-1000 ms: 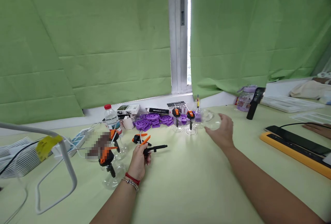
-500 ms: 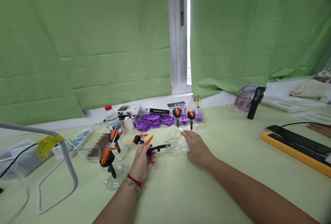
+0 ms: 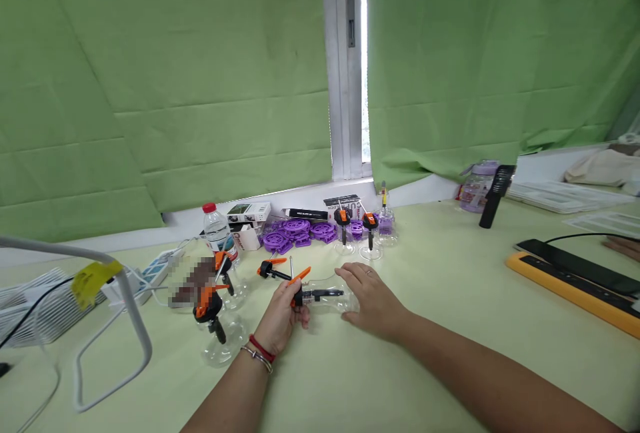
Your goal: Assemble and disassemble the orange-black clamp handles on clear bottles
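Having come in from the right since the earlier frame, a clear bottle (image 3: 353, 302) is now enclosing the black stem (image 3: 325, 293) of an orange-and-black top. The left hand (image 3: 280, 318) is grasping that top at the bottle's mouth, while the right hand (image 3: 375, 303) is cupping the base. The stem is sitting inside, though whether the top is seating fully is hard to tell. Four similar bottles are standing topped; another loose top (image 3: 266, 269) is lying bottleless beyond the left hand.
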Demonstrator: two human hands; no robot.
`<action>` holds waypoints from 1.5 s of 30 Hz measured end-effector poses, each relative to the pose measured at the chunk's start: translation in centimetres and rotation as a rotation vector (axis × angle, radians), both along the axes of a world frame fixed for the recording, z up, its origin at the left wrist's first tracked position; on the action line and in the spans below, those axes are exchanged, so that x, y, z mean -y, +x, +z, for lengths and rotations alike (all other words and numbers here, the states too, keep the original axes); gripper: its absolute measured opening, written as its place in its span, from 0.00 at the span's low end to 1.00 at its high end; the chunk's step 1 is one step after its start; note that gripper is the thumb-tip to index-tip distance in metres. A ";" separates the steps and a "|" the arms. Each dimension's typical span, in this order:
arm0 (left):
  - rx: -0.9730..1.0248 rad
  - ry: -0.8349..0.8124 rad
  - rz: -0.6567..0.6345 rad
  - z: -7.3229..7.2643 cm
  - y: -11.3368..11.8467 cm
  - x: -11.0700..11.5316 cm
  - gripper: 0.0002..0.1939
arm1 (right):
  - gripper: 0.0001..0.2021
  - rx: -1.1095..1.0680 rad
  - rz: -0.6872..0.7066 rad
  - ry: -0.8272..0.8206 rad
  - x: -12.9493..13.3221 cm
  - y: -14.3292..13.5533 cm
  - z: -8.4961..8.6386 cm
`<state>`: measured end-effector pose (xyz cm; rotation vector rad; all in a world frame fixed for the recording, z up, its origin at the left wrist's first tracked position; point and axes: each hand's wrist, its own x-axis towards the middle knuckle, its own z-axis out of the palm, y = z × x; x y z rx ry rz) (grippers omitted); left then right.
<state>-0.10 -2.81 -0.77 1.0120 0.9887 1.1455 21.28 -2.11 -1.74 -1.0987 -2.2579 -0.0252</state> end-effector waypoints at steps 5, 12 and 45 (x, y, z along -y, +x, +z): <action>-0.028 0.007 -0.009 -0.3 -0.1 -0.1 0.18 | 0.35 0.025 0.018 0.047 0.1 -0.1 0.1; -0.101 0.012 0.084 -0.2 0.6 0.2 0.21 | 0.34 0.006 0.080 0.131 0.5 0.0 0.0; -0.185 0.097 0.140 0.1 1.5 0.8 0.19 | 0.36 -0.832 0.224 -1.141 -0.5 0.2 -0.2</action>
